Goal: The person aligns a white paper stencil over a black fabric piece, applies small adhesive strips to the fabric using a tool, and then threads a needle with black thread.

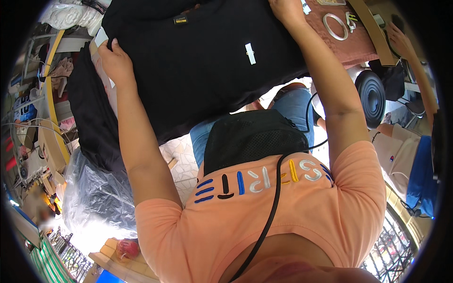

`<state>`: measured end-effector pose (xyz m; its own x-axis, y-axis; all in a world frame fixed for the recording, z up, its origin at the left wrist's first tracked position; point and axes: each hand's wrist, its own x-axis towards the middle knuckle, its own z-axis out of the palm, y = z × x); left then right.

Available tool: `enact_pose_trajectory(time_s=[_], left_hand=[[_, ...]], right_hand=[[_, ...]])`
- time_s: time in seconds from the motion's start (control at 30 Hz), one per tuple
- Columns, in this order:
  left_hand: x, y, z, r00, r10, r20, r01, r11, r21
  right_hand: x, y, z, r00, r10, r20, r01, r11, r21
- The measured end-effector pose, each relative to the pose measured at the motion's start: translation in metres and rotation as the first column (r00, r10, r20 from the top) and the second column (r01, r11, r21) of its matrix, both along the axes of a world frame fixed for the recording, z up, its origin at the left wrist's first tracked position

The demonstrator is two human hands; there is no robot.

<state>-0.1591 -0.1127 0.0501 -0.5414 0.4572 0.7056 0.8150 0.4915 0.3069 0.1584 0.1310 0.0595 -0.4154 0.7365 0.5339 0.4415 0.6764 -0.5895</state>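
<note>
The black shirt [203,70], beside the brown cloth [359,47], seems to be at the spreading step; next likely calls for smoothing. Left hand [117,61] and right hand [289,13] flank it; whether their fingers clamp, I cannot tell.

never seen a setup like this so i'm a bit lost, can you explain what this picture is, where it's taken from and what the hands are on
There's no machine: a person works with two bare hands. The one picture comes from a wide camera on their head, looking down, so edges bend and their own peach shirt shows below. Black clothing is spread out in front, with a white strip on it. The left hand is at its left edge; the right hand is near the top, partly cut off. Whether either grips is hard to tell. A pale ring lies on brown cloth.
</note>
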Motion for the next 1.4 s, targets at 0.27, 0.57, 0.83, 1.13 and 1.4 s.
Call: enact_pose_trajectory(time_s=[0.27,0.57,0.83,1.13,1.4], left_hand=[[0.005,-0.011,-0.046,0.994,0.055,0.095,-0.028,0.964,-0.264],[0.060,-0.015,-0.027,0.968,-0.242,-0.065,0.218,0.941,-0.258],[0.207,0.008,-0.010,0.680,-0.676,0.284,0.728,0.574,-0.374],[0.212,0.012,-0.017,0.658,-0.685,0.313,0.676,0.354,-0.646],[0.208,0.023,0.033,0.586,-0.606,0.538,0.723,0.092,-0.685]], right_hand=[[-0.005,0.009,-0.036,0.986,-0.028,0.166,0.015,0.997,0.078],[0.011,-0.025,-0.006,0.985,0.066,0.162,-0.086,0.989,0.121],[0.057,-0.073,-0.027,0.909,0.249,0.336,-0.311,0.939,0.147],[0.068,-0.070,-0.059,0.898,0.177,0.403,-0.270,0.944,0.188],[0.067,-0.073,-0.054,0.901,0.195,0.388,-0.276,0.947,0.165]])
